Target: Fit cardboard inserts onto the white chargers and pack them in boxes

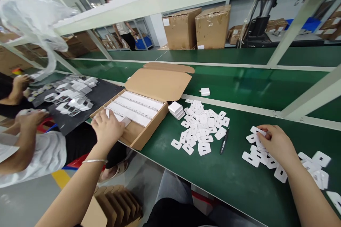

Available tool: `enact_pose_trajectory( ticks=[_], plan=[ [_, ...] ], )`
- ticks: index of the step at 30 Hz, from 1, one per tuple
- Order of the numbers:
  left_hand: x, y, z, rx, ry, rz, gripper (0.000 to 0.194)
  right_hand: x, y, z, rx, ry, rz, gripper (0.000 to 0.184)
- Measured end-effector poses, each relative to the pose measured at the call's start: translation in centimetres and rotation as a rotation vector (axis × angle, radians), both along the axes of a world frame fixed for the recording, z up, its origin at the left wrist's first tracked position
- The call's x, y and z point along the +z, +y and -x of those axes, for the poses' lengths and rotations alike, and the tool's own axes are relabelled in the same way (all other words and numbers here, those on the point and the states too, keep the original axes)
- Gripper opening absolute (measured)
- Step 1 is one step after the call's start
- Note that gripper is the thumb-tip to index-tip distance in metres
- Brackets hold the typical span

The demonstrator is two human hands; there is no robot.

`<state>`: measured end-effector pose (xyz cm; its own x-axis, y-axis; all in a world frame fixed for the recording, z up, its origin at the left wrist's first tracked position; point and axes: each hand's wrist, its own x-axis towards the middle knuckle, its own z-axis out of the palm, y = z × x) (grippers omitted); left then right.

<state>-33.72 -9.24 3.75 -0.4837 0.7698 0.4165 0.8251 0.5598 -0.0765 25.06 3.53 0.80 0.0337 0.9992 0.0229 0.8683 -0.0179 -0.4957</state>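
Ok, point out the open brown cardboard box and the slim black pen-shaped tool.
Open brown cardboard box (153, 126): head view, outer face of its side wall.
Slim black pen-shaped tool (224, 141): head view, middle of its shaft.

A head-worn camera looks forward and down across the bench (226, 177).

Two adjacent cardboard boxes (213, 28)

White cards (203, 126), brown box (150, 127)
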Motion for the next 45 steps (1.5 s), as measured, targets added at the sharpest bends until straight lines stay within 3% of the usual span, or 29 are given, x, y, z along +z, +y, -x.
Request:
enact_pose_trajectory(
  ticks=[2, 5, 7, 10, 13, 18, 21, 24, 27, 30, 33, 36, 38, 42, 45],
  plan=[
    [1.5, 0.6, -2.8, -0.136, 0.049, -0.159, 0.067, -0.2, -0.1, 0.0, 0.01, 0.011, -0.025, 0.032],
    [4.1, 2.2, -7.8, -0.378, 0.05, -0.331, 0.053, -0.5, -0.4, 0.1, 0.022, 0.004, -0.061, 0.024],
    [5.4, 4.1, -11.7, -0.556, 0.007, -0.344, 0.044, -0.6, -0.7, 0.2, 0.046, -0.004, -0.088, 0.02],
    [5.8, 8.3, -17.9, -0.811, -0.116, -0.198, 0.037, -1.0, -1.0, 0.5, 0.08, -0.015, -0.129, 0.015],
    [4.8, 14.3, -24.4, -0.932, -0.198, 0.067, 0.038, -1.4, -1.2, 0.7, 0.095, -0.024, -0.143, 0.011],
    [1.4, 24.3, -33.7, -0.818, -0.209, 0.307, 0.058, -2.3, -1.4, 0.8, 0.102, -0.076, -0.165, 0.014],
    [-0.9, 28.0, -37.2, -0.812, -0.239, 0.374, 0.064, -2.6, -1.4, 1.0, 0.116, -0.15, -0.173, 0.016],
    [-2.6, 29.6, -39.2, -0.842, -0.28, 0.424, 0.051, -2.7, -1.3, 1.3, 0.128, -0.221, -0.19, 0.019],
    [-3.3, 29.9, -40.1, -0.886, -0.365, 0.4, 0.042, -2.6, -1.2, 1.5, 0.145, -0.26, -0.207, 0.02],
    [-3.0, 29.0, -39.9, -0.956, -0.514, 0.327, 0.051, -2.6, -1.2, 1.6, 0.156, -0.257, -0.208, 0.02],
    [-2.3, 26.8, -38.5, -1.018, -0.706, 0.257, 0.043, -2.8, -1.1, 1.3, 0.163, -0.207, -0.239, 0.023],
    [-1.7, 23.0, -36.0, -1.06, -0.877, 0.236, 0.028, -3.1, -0.9, 1.0, 0.164, -0.133, -0.261, 0.022],
    [-1.4, 20.0, -34.0, -1.052, -1.115, 0.238, 0.033, -3.4, -0.7, 0.7, 0.156, -0.083, -0.26, 0.019],
    [-1.8, 14.6, -30.7, -0.932, -1.969, 0.168, 0.045, -4.0, -0.3, 0.2, 0.138, 0.004, -0.292, 0.021],
    [-2.8, 12.1, -29.1, -0.945, -2.122, -0.015, 0.041, -4.2, -0.1, 0.0, 0.13, 0.017, -0.306, 0.025]
  ],
)
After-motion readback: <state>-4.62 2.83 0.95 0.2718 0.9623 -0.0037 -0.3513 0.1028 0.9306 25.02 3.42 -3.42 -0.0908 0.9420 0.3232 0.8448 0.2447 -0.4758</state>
